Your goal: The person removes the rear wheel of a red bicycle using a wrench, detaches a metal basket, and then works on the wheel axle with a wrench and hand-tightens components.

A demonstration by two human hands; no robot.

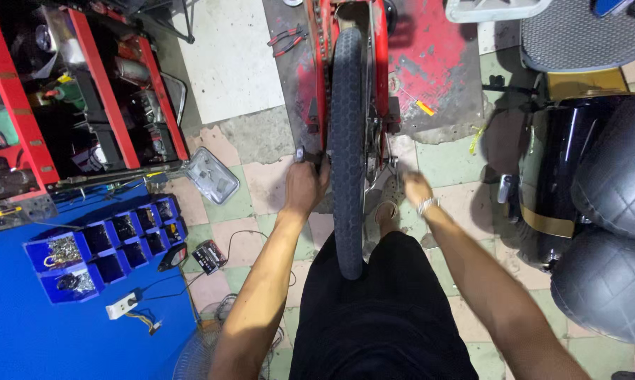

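A motorcycle rear wheel stands upright, running straight away between the hands: left hand closed around a tool at the axle, right hand blurred, grip unclear, equally near.

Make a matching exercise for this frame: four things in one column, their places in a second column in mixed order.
Things:
1. tyre
2. blue bins
3. pliers
4. wristwatch

Places:
A. on the right hand's wrist
B. on the floor, far left of the wheel
C. upright between the two hands
D. on the blue surface at left

Pairs: 1-C, 2-D, 3-B, 4-A

The left hand grips a tool at the wheel's left side; the right hand is at its right side, blurred.
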